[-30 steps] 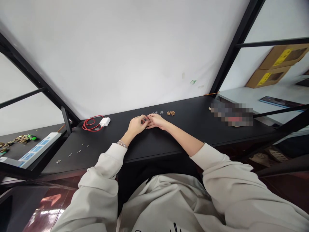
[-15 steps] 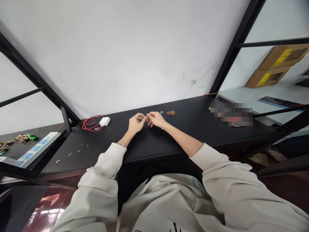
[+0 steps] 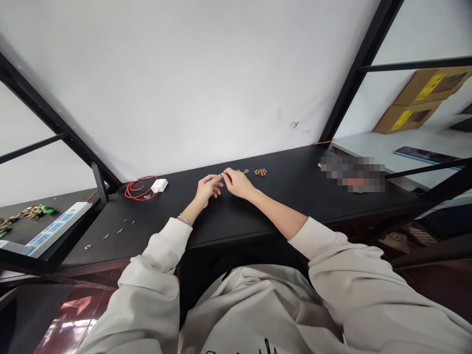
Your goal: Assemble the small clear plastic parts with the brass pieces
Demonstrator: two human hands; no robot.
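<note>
My left hand (image 3: 206,189) and my right hand (image 3: 236,182) meet over the far middle of the black table (image 3: 295,196). Both are pinched on a tiny pale piece (image 3: 221,175) held between their fingertips, too small to name. Just beyond my right hand lie a few small clear bits (image 3: 244,171) and a cluster of small brown beads (image 3: 260,172). A thin bracelet (image 3: 184,219) circles my left wrist, and both sleeves are cream.
A red cable (image 3: 136,189) with a white charger (image 3: 159,185) lies at the left of the table. Small pale bits (image 3: 120,230) are scattered near the left front edge. A power strip (image 3: 55,228) sits on the neighbouring surface. Cardboard boxes (image 3: 420,101) stand far right.
Both hands have lifted slightly off the table and drawn their fingertips together on the tiny piece; before, they rested lower against the tabletop.
</note>
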